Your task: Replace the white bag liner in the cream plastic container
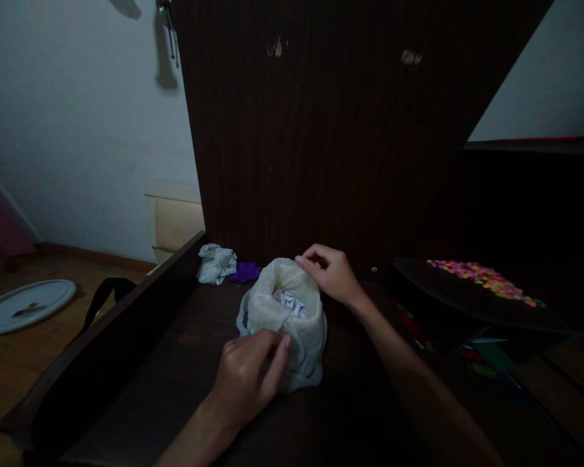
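Note:
A small round container is lined with a whitish plastic bag (257, 310), whose edge is folded down over the outside. White paper scraps (292, 303) with dark marks lie inside it. At the front of the rim my left hand (246, 370) has curled fingers, thumb and forefinger against the bag; their tips are partly hidden. My right hand (333, 272) reaches the back right of the rim, thumb and forefinger pinched at the bag's edge. The container itself is covered by the bag.
A crumpled pale plastic bag (217, 264) and a purple cloth-like piece (244, 272) lie behind on the dark wooden surface (175, 370). Its raised side board (126, 337) runs along the left. Colourful small pieces (486, 280) cover a shelf at right. A white round lid-like object (29, 305) is on the floor.

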Tool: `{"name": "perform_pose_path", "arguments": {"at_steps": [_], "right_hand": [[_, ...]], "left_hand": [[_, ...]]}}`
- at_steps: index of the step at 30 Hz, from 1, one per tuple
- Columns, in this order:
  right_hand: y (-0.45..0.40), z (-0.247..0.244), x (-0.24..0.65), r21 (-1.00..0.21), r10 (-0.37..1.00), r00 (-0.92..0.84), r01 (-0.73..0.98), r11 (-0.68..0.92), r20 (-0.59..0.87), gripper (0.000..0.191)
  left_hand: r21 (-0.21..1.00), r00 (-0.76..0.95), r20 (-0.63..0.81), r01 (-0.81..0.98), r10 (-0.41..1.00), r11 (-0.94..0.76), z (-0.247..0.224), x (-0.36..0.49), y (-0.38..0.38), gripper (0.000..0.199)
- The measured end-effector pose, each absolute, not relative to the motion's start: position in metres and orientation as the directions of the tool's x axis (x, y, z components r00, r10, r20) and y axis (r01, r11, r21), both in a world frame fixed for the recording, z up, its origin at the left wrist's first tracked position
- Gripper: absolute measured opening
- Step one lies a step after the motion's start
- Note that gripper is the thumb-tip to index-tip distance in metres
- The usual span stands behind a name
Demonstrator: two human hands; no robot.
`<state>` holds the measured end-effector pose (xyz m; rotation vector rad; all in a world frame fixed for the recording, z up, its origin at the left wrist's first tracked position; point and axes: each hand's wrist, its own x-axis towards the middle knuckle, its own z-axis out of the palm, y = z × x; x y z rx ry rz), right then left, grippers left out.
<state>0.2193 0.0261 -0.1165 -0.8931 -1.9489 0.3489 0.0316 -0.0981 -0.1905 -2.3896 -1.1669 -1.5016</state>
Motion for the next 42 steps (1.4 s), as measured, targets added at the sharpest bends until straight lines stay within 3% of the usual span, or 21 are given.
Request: {"name": "perform_pose_path", "arguments": {"at_steps": [3, 5, 9, 16, 24, 36, 42], "right_hand": [[-0.013, -0.123, 0.235, -0.528, 0.618, -0.546, 0.336, 0.780, 0.566, 0.022], [-0.031, -0.132, 0.241, -0.467, 0.562, -0.609, 0.328, 0.821, 0.560, 0.022], [-0.048, -0.151, 0.246, -0.253, 0.454, -0.654, 0.382, 0.889, 0.605, 0.007], [-0.054, -0.158, 0.252, -0.049, 0.410, -0.652, 0.497, 0.866, 0.638, 0.015], [-0.050, -0.166, 0.268, 0.010, 0.421, -0.623, 0.567, 0.823, 0.660, 0.019], [-0.049, -0.172, 0.276, -0.069, 0.499, -0.572, 0.610, 0.789, 0.651, 0.015], [-0.063, -0.172, 0.265, -0.029, 0.502, -0.554, 0.652, 0.758, 0.665, 0.025]], "left_hand": [[0.352, 0.130, 0.804, 0.683, 0.581, -0.640, -0.182, 0.003, -0.085, 0.009], [0.361, 0.162, 0.774, 0.681, 0.612, -0.637, -0.183, -0.012, -0.075, 0.017], [0.346, 0.275, 0.749, 0.613, 0.602, -0.711, -0.194, -0.027, -0.062, 0.017], [0.334, 0.287, 0.745, 0.622, 0.603, -0.708, -0.203, -0.040, -0.055, 0.009], [0.447, 0.219, 0.645, 0.669, 0.732, -0.594, -0.198, -0.057, -0.045, 0.020], [0.510, 0.226, 0.466, 0.722, 0.855, -0.468, -0.189, -0.067, -0.012, 0.025], [0.618, 0.033, 0.563, 0.646, 0.826, -0.448, -0.172, -0.058, -0.020, 0.023]]}}
